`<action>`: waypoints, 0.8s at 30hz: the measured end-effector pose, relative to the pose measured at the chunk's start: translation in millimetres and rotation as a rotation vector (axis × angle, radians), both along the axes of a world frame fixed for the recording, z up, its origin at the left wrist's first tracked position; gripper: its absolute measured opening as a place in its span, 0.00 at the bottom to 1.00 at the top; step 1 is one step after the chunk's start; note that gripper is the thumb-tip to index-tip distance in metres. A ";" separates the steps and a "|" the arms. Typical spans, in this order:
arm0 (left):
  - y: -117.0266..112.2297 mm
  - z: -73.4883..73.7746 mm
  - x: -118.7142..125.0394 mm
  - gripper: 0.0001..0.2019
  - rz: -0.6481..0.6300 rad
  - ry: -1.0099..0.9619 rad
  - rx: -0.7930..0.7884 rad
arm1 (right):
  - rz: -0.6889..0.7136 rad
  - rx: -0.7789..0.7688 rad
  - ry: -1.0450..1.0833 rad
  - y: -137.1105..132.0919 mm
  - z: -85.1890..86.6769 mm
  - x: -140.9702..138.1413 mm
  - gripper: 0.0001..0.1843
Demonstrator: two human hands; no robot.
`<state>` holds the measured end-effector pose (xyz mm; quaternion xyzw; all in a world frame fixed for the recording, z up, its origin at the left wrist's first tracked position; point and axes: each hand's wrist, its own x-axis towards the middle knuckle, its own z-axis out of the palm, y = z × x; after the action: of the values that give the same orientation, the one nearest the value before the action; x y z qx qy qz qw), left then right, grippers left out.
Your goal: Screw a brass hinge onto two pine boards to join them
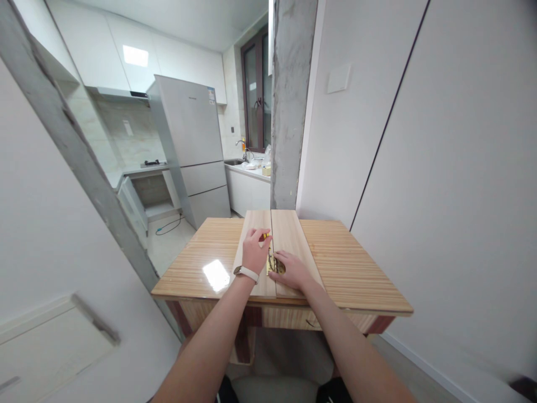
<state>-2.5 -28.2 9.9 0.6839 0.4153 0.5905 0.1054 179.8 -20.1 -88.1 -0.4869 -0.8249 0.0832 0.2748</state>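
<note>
Two pale wooden boards, a left board (257, 221) and a right board (289, 229), lie side by side on the table with a narrow seam between them. A brass-coloured hinge (269, 270) rests across the seam near their front part. My left hand (254, 252), wearing a white-banded watch, pinches what looks like a small yellow-and-black screwdriver (265, 237) above the hinge; its tip is hard to make out. My right hand (292, 270) lies low on the right board, its thumb and fingers closed about the hinge and partly covering it.
The glossy wood-grain table (348, 257) has a drawer front (289, 317) under its near edge. A grey pillar (291, 112) and a white wall (398, 157) stand behind and to the right. Back left are a refrigerator (197, 129) and a kitchen counter (251, 172).
</note>
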 end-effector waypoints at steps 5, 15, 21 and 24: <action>1.1 0.4 -0.5 0.11 -0.066 0.012 0.000 | 0.010 0.007 -0.005 -1.5 3.2 -0.9 0.41; 0.4 -1.1 1.1 0.08 -0.015 -0.012 0.021 | 0.004 0.005 0.000 0.1 0.5 -0.4 0.41; 2.5 -2.8 2.1 0.07 0.015 -0.010 -0.005 | 0.002 0.003 0.001 -0.2 0.5 0.0 0.42; 1.0 -2.8 2.5 0.06 0.024 -0.005 0.002 | 0.002 0.000 0.002 -0.8 1.5 -0.2 0.41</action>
<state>0.0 -27.2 7.1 0.6775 0.4228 0.5936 0.0988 179.6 -21.0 -86.7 -0.4860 -0.8251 0.0841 0.2755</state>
